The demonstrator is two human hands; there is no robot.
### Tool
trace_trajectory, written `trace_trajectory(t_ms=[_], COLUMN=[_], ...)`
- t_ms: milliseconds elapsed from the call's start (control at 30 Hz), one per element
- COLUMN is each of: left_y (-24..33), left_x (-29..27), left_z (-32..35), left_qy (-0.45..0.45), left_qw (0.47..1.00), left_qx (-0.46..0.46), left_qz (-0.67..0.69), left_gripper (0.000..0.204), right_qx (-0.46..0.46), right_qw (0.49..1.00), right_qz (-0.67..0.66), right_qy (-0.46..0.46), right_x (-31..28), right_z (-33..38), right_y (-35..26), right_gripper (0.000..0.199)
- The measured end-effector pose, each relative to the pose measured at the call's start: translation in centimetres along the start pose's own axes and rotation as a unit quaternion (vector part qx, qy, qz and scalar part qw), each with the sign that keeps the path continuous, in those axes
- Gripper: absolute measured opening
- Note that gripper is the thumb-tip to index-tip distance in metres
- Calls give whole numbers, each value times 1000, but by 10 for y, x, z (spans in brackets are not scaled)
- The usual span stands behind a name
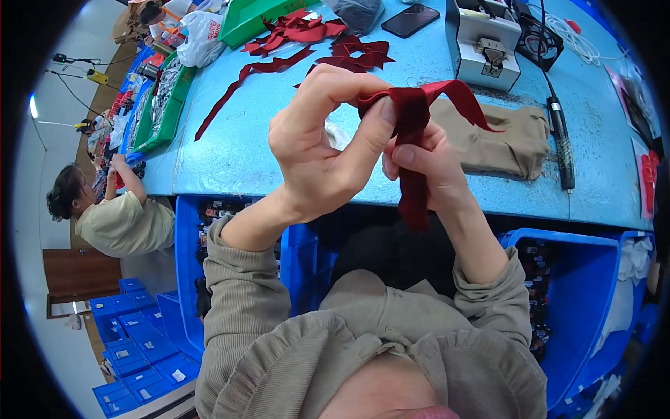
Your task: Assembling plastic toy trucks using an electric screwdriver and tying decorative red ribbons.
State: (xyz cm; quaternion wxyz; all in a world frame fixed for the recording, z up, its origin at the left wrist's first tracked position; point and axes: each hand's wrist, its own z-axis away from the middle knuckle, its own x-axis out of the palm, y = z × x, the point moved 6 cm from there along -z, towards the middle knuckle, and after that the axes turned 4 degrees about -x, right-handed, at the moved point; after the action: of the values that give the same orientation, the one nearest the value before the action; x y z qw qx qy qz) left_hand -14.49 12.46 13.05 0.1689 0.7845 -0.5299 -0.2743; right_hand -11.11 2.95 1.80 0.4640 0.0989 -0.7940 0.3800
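Between my two hands, above the table's near edge, is a dark red ribbon [413, 115] folded into a loop with two loose tails. My left hand [328, 140] pinches the loop between thumb and forefinger. Lower down, my right hand [429, 157] is closed on the ribbon, its thumb by the tail that hangs straight down. The other tail arches off to the right and ends in a point. Behind my hands lie several red ribbon bows [359, 54] and a long loose red ribbon strip [244, 80] on the table.
A folded tan cloth [495, 136] lies on the blue table [230, 150], beside a black pen-like tool [560, 143] with a cord. A metal machine [481, 42] and a phone [410, 21] stand farther back. Blue bins [572, 293] flank my lap. Another person [118, 216] works at left.
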Motion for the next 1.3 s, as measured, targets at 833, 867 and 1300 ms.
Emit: trace_trajectory(t_ms=[833,867,1300], left_y=[-21,-25,-57], left_x=[28,28,65], left_z=[66,71,78], left_qy=[-317,-326,-346], left_qw=[706,698,741], left_qx=[-582,-593,-537], left_qz=[250,234,209], left_gripper=[15,16,18], right_qx=[-377,-371,-336], right_qw=[512,486,232], right_qz=[726,741,847], right_qy=[-260,-277,-341], right_x=[41,44,122], right_z=[15,13,6], right_y=[-90,-91,-111], right_gripper=[30,32,39])
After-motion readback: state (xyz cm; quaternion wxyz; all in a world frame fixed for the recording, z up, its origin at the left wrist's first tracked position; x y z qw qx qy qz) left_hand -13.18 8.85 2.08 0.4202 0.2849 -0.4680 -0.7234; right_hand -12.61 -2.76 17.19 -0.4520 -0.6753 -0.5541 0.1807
